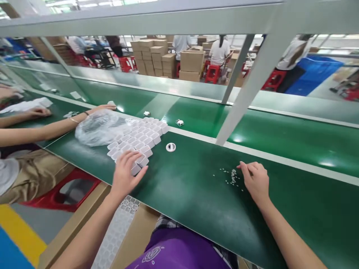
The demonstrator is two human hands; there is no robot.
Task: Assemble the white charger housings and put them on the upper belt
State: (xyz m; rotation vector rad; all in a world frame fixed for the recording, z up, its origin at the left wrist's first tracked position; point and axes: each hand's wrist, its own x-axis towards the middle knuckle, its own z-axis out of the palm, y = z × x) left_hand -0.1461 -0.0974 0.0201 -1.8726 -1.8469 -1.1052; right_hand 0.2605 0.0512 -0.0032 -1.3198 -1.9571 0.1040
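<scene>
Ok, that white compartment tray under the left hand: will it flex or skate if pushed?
The white tray looks thin-walled, so probably light and somewhat bendy. Its compartments look empty, so it would likely slide easily on the smooth green belt. The left hand rests on its near corner.

Bench: long green work surface [280, 142] crossing the frame from upper left to lower right, pale strip along it.
Frame: grey metal beam [168, 18] across the top; slanted grey struts [252, 86] at right of centre.
Beyond: stacked cardboard boxes [157, 56] at upper centre; red stools [212, 73] beside them.
Upper right: blue bin [314, 74].
Floor: grey, with yellow band [19, 231] at lower left.
Light: bright glare patches on the green.
</scene>
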